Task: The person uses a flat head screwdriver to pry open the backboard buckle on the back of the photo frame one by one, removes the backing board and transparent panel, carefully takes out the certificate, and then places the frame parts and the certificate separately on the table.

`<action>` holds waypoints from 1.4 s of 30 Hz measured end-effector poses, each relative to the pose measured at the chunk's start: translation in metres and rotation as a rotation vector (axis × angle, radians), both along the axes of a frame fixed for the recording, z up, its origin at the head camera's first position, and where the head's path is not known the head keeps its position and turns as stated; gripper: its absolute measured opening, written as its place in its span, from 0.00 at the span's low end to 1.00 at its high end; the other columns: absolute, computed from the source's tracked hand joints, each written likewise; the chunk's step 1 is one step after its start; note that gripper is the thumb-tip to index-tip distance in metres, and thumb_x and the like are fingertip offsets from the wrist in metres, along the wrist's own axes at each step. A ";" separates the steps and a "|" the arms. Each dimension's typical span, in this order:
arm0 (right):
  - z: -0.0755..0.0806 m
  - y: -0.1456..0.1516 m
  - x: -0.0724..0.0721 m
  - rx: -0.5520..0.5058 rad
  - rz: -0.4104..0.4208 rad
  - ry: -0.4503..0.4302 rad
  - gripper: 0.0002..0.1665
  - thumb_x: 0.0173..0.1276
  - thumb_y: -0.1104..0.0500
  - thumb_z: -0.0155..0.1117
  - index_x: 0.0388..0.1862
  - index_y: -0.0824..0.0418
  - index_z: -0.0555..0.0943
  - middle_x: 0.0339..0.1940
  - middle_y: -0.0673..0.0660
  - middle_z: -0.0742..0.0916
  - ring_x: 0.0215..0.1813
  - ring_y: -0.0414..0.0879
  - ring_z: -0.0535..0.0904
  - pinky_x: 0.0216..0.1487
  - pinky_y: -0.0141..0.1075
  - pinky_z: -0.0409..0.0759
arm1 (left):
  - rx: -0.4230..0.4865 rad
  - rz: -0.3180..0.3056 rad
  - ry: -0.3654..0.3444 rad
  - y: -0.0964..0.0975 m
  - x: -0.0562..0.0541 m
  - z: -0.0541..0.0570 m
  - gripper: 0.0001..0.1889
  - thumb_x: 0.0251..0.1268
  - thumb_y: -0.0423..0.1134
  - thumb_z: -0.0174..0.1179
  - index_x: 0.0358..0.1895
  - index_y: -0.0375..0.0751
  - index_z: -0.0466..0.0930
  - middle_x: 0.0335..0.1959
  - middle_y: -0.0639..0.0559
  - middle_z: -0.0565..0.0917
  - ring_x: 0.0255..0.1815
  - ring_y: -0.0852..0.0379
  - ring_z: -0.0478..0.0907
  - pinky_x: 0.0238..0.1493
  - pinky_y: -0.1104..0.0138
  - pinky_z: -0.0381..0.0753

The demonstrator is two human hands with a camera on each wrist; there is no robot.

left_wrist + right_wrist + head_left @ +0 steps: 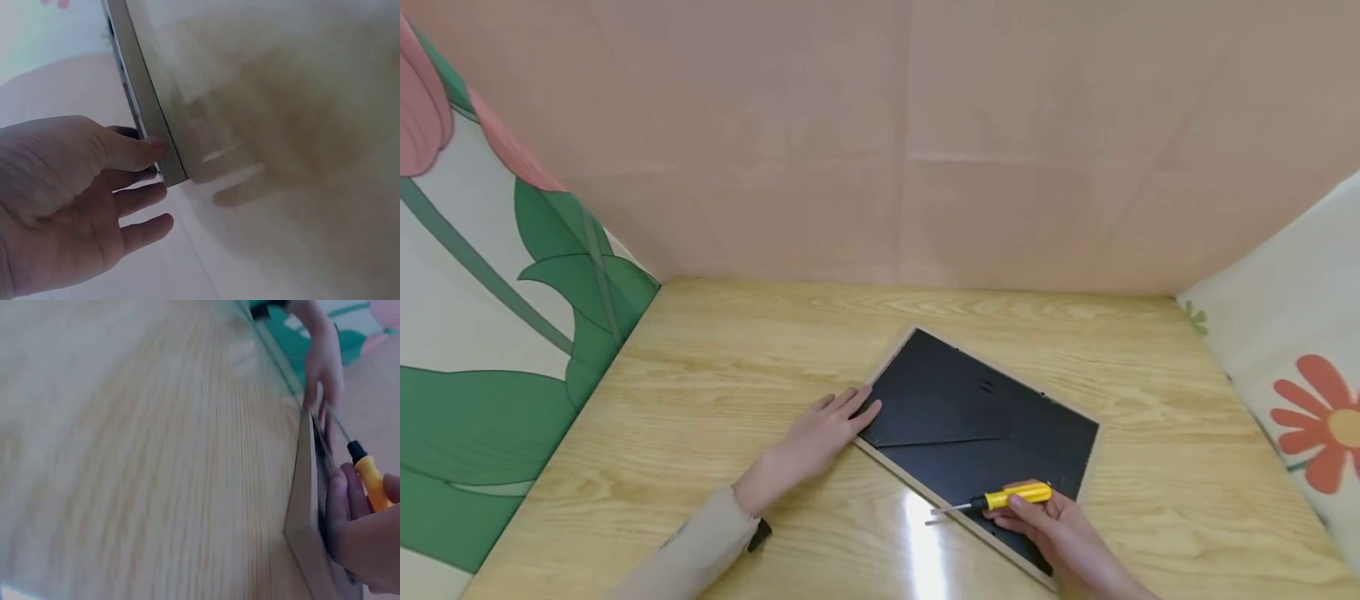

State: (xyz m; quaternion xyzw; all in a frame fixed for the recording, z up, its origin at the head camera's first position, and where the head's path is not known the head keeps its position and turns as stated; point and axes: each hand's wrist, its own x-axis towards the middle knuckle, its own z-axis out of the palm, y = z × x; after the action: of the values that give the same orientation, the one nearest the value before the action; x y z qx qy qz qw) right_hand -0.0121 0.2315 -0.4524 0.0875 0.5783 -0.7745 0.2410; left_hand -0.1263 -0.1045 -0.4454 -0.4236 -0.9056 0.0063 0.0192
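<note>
Frame: black back upward, askew on the wooden counter.
Screwdriver: yellow handle, gripped in the right hand, shaft over the frame's near edge.
Left hand: fingers extended, thumb and fingertips touching the frame's left corner.

Setting: screened-in workspace, kind unclear | wood-grain table | creased pink backdrop | flower-print panels

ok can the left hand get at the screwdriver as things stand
Likely yes, though the left hand grips the picture frame and the right hand holds the yellow-handled screwdriver; its shaft points leftward with nothing in between.
</note>
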 end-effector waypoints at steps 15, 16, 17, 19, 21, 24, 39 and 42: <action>-0.002 -0.053 0.013 -0.028 0.014 -0.064 0.06 0.72 0.64 0.58 0.45 0.64 0.77 0.42 0.55 0.83 0.47 0.43 0.82 0.54 0.36 0.78 | 0.058 0.094 -0.364 0.013 -0.043 0.006 0.33 0.73 0.31 0.48 0.77 0.53 0.49 0.78 0.39 0.43 0.76 0.41 0.47 0.55 0.56 0.76; -0.003 -0.056 0.014 -0.007 0.002 -0.070 0.06 0.72 0.64 0.58 0.45 0.65 0.77 0.42 0.54 0.83 0.47 0.42 0.82 0.54 0.36 0.78 | 0.072 0.088 -0.370 0.012 -0.043 0.007 0.32 0.74 0.34 0.49 0.77 0.52 0.50 0.78 0.38 0.43 0.75 0.41 0.48 0.58 0.55 0.74; -0.003 -0.059 0.014 0.008 -0.008 -0.072 0.07 0.72 0.64 0.58 0.45 0.66 0.77 0.42 0.54 0.83 0.47 0.42 0.81 0.54 0.36 0.78 | 0.089 0.077 -0.368 0.012 -0.044 0.007 0.32 0.75 0.36 0.49 0.77 0.51 0.50 0.77 0.37 0.44 0.75 0.41 0.49 0.62 0.54 0.70; -0.004 -0.066 0.015 0.030 -0.039 -0.067 0.08 0.72 0.64 0.58 0.46 0.68 0.76 0.42 0.55 0.83 0.48 0.42 0.81 0.55 0.37 0.78 | 0.138 0.056 -0.373 0.011 -0.046 0.007 0.31 0.74 0.36 0.50 0.77 0.49 0.52 0.77 0.36 0.45 0.74 0.40 0.51 0.61 0.54 0.71; -0.004 -0.074 0.016 0.040 -0.085 -0.069 0.08 0.71 0.65 0.59 0.45 0.69 0.76 0.42 0.55 0.83 0.48 0.42 0.81 0.55 0.38 0.78 | 0.181 0.041 -0.381 0.010 -0.050 0.007 0.31 0.73 0.33 0.50 0.76 0.48 0.54 0.77 0.36 0.47 0.74 0.41 0.53 0.53 0.58 0.77; -0.005 -0.087 0.018 0.051 -0.152 -0.066 0.07 0.69 0.67 0.60 0.43 0.70 0.75 0.41 0.56 0.82 0.48 0.43 0.81 0.56 0.40 0.78 | 0.236 0.016 -0.404 0.011 -0.057 0.007 0.30 0.72 0.28 0.49 0.75 0.48 0.58 0.76 0.37 0.50 0.73 0.44 0.56 0.46 0.62 0.78; 0.032 -0.069 0.007 -0.212 0.000 -0.150 0.07 0.74 0.64 0.54 0.48 0.64 0.75 0.46 0.62 0.85 0.53 0.54 0.82 0.59 0.43 0.75 | 0.493 0.068 -0.527 0.018 -0.061 0.008 0.40 0.75 0.38 0.50 0.78 0.50 0.32 0.77 0.47 0.51 0.61 0.55 0.71 0.57 0.67 0.73; 0.056 -0.039 -0.014 -0.272 0.032 0.165 0.13 0.78 0.66 0.43 0.48 0.62 0.77 0.49 0.63 0.85 0.55 0.55 0.81 0.58 0.43 0.77 | 0.580 0.093 -0.561 0.023 -0.056 0.015 0.39 0.75 0.42 0.51 0.78 0.46 0.37 0.72 0.45 0.63 0.50 0.58 0.78 0.43 0.70 0.79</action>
State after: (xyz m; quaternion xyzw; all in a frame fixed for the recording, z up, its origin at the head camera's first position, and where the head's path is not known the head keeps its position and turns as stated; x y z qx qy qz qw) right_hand -0.0261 0.1927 -0.3968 -0.0191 0.4873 -0.8463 0.2145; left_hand -0.1823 -0.0819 -0.4303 -0.3442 -0.8581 -0.3647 -0.1104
